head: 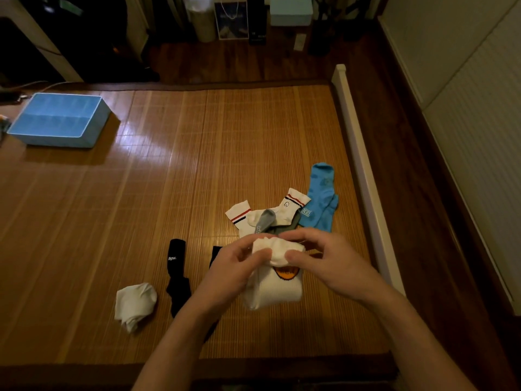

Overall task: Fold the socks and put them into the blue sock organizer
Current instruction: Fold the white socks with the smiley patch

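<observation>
Pinching the bunched cuff of the white sock [275,292], we hold it by the mat's [197,165] near edge, right of centre. Our left hand [234,266] and right hand [329,258] each clamp thumb and fingers on the fabric (an orange patch shows below). The blue sock organizer [60,119] sits at the far left corner, well apart. Blue socks [321,198], striped socks [282,213] and a grey sock [266,221] lie toward the right edge. A black sock [176,266] and a white bundle [135,303] lie nearer the left.

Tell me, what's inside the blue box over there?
Inside the blue sock organizer only its own blue dividers show; no socks are visible in the compartments. Its near wall covers the floor of the closest compartments, so that part cannot be seen.
</observation>
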Available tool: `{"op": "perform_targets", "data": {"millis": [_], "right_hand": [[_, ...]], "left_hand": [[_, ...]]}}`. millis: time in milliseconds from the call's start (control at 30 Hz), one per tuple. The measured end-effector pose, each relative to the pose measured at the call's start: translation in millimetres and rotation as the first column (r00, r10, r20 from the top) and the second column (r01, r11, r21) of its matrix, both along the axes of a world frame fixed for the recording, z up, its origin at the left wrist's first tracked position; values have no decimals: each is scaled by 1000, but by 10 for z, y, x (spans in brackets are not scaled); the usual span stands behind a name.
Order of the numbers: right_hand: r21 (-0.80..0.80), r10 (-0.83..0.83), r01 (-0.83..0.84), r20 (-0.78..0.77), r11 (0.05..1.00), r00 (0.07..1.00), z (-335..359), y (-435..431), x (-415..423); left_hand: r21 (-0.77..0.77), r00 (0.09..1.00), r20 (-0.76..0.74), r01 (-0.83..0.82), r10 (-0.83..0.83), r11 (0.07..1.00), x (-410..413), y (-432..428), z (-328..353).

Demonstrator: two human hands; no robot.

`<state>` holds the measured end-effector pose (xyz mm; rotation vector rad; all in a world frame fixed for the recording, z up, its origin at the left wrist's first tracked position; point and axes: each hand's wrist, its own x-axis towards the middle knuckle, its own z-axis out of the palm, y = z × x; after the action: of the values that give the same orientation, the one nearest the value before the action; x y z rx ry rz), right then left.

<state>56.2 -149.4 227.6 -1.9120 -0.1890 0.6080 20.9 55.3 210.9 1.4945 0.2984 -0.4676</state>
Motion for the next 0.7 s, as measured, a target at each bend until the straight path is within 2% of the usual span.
{"op": "perform_targets", "data": {"millis": [133,267,300,400,500,600,700], "right_hand": [[-139,168,-162,34,977,985,89,-6,77],[-306,246,-203,110,930,963,84,25,115],[-348,267,-205,139,915,954,77,39,117],[-375,264,-166,229,912,937,19,83,101],[-411,288,-148,303,900,908,-64,157,39],[-421,327,-154,375,894,867,-131,200,-67],[-440,354,-141,451,887,819,-161,218,-126]], "left_hand": [[186,969,185,132,-166,974,-13,47,32],[264,958,207,142,-200,954,-4,57,17],[235,971,160,139,-179,962,-9,56,9],[-28,983,-89,161,-162,987,-34,59,-37],[-169,966,-208,122,-156,978,-61,54,-113],[-193,957,-262,70,-120,979,-52,48,-130],[-186,944,-297,90,-143,979,-45,63,-147]]}}
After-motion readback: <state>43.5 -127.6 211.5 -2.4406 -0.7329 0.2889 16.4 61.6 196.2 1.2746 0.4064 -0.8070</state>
